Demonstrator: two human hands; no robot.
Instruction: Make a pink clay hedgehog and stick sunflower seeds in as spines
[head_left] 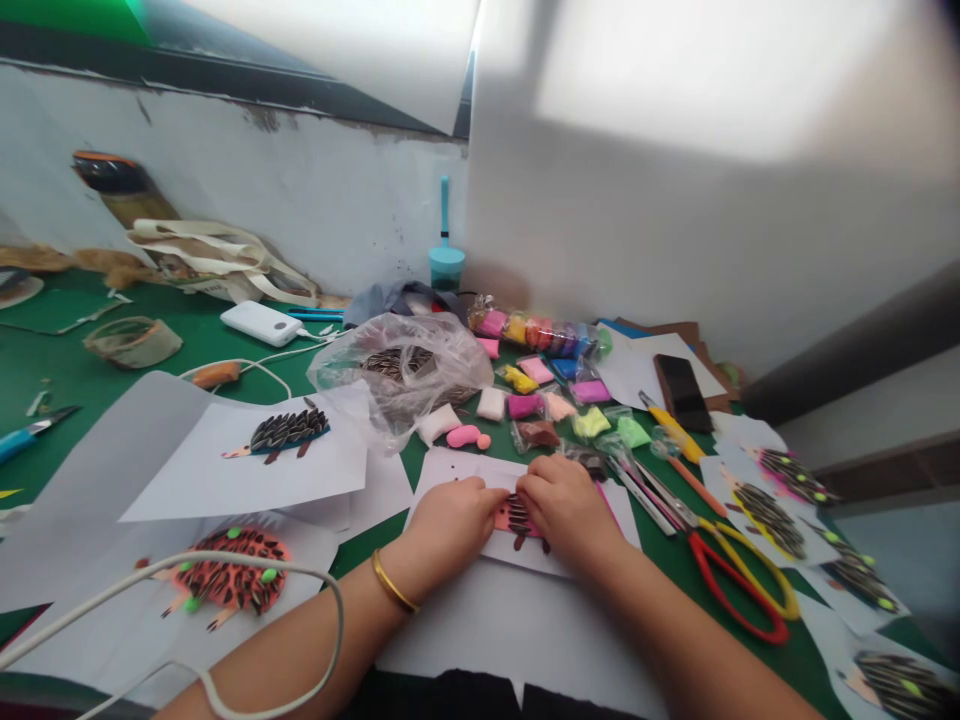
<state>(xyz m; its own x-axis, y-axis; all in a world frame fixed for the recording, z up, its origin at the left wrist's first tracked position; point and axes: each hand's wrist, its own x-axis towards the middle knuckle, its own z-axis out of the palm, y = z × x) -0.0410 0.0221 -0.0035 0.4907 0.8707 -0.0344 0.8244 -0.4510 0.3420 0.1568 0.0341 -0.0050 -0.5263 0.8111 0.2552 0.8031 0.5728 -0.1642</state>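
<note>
In front of me a pink clay hedgehog (516, 516) with dark striped sunflower seeds in its back lies on a white sheet (547, 562). My left hand (459, 518) touches its left side, thumb and fingers pinched together. On the right, the fingers of my right hand (564, 510) are bent and closed over its upper right part. The two hands nearly meet above it, and whatever sits between the fingertips is hidden. Just beyond stands a clear plastic bag (450, 350) of sunflower seeds.
Several wrapped clay pieces (536, 370) lie behind my hands. Scissors (739, 570) and a yellow cutter (671, 425) are at right, near finished hedgehog pictures (769, 520). Another hedgehog picture (289, 432) is at left. A white cable (225, 565) passes over my left forearm.
</note>
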